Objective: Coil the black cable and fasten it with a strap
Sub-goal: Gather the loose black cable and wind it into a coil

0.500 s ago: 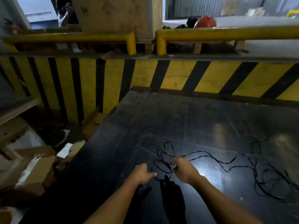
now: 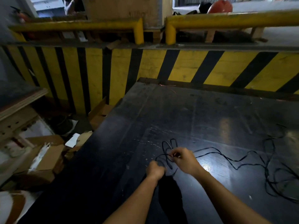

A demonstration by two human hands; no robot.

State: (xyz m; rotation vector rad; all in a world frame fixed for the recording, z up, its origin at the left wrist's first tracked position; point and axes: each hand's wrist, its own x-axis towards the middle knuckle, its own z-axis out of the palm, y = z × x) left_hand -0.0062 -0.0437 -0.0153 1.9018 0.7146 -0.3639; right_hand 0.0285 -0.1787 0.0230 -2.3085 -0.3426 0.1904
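Note:
A thin black cable [image 2: 226, 156] lies in loose tangles across the dark table [image 2: 194, 113]. A few small loops of it stand bunched between my hands, while the rest trails right into a heap near the table's right edge. My left hand [image 2: 155, 170] is closed in a fist around the loops' lower part. My right hand [image 2: 183, 159] pinches the cable just above and to the right of it. No strap shows in this view.
A yellow-and-black striped barrier [image 2: 186, 67] runs behind the table, topped by yellow rails [image 2: 226, 19]. Cardboard boxes [image 2: 43, 160] and paper scraps clutter the floor to the left. An orange hard hat [image 2: 220, 6] sits beyond the rail.
Both hands have drawn closer to me and together, with the loops gathered tighter between them. The trailing cable has shifted slightly on the table.

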